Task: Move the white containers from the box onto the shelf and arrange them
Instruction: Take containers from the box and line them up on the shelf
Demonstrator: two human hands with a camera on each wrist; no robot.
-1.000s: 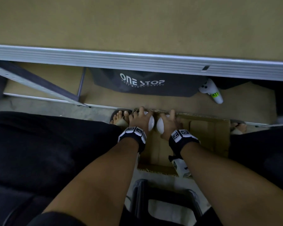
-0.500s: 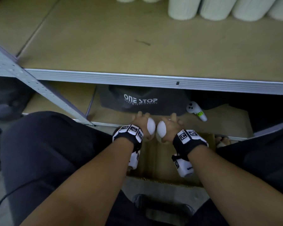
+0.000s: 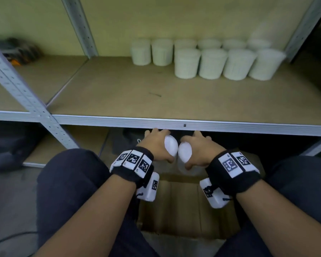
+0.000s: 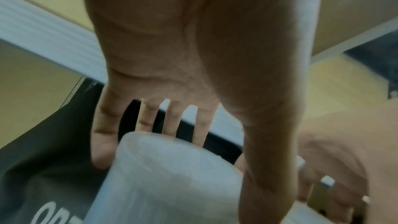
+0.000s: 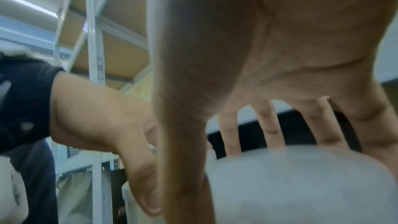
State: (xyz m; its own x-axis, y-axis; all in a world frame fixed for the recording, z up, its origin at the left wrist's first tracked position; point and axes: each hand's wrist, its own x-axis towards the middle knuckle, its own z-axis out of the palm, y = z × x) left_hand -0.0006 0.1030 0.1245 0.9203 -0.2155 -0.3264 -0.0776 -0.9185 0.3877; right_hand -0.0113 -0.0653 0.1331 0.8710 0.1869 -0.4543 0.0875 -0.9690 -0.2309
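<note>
Metal shelving (image 3: 174, 123) with fibreboard decks fills the head view, pale wall behind; person seated in front of it, dark trousers at both sides. Left hand (image 3: 156, 143): fingers spread over the top of a white container (image 3: 168, 145), thumb down its near side, so the hand is clamped on it from above. Left wrist view confirms: fingers (image 4: 168, 122) reach over the far rim of the left container (image 4: 168, 176), thumb along its right flank. Right hand (image 3: 198, 147): same grasp, wrapped around a second white container (image 3: 184, 152); in the right wrist view the fingers (image 5: 271, 125) hook over the far edge of the right container (image 5: 301, 185), thumb down the left side. Both held containers sit side by side, touching or nearly so, just below the front rail of the shelf and above the open cardboard box (image 3: 183, 206) between the knees. Wrists carry black bands with white marker tiles (image 3: 132, 160). On the shelf deck, toward the back right: standing white containers (image 3: 213, 64) in two rows, four in the front row, six behind, packed close and upright. Lower shelf level behind the hands holds a dark item, too dim in the head view to name; white lettering shows on it in the left wrist view. Far left of the shelf: a blurred dark and orange object (image 3: 20, 51).
</note>
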